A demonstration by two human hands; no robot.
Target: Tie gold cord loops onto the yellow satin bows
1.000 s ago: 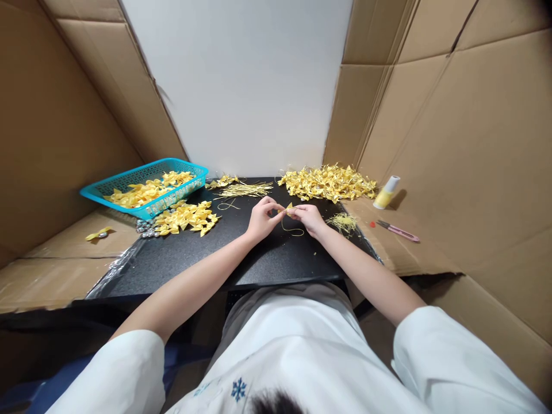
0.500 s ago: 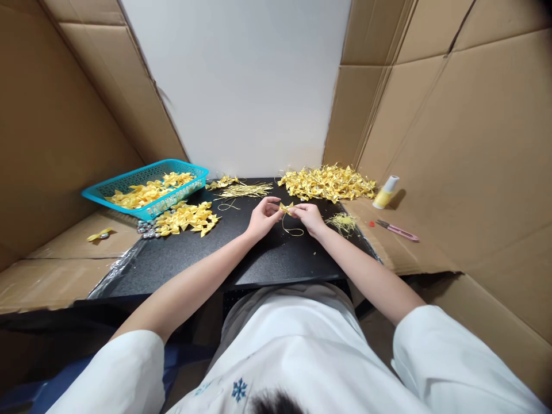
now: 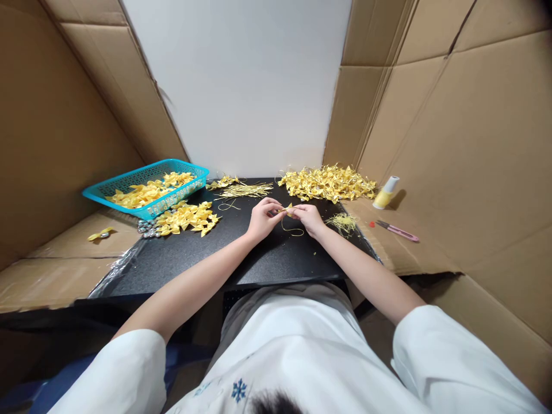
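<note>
My left hand [image 3: 264, 219] and my right hand [image 3: 309, 217] meet over the black tabletop [image 3: 259, 259], fingertips almost touching. My right fingers pinch a small yellow ribbon bow [image 3: 290, 209], partly hidden by them. A thin yellow cord [image 3: 295, 234] runs from the bow to my left fingertips, which are closed on it, and its loose end curls below. Beyond my hands to the right lies a big heap of yellow bows with cord ends [image 3: 330, 183]. Straight lengths of yellow cord [image 3: 248, 190] are spread behind my left hand.
On the left, a turquoise basket [image 3: 92, 194] contains yellow bows, with a pile of bows [image 3: 187, 218] and silvery beads [image 3: 149, 228] before it. To the right are cord scraps [image 3: 342, 223], a yellow thread spool [image 3: 385, 194] and a pink-handled tool [image 3: 399, 231]. Cardboard walls [image 3: 474, 144] flank the table.
The bow has turned between my fingers and shows less of its width, sitting nearer my right fingertips. Both hands stay in nearly the same place.
</note>
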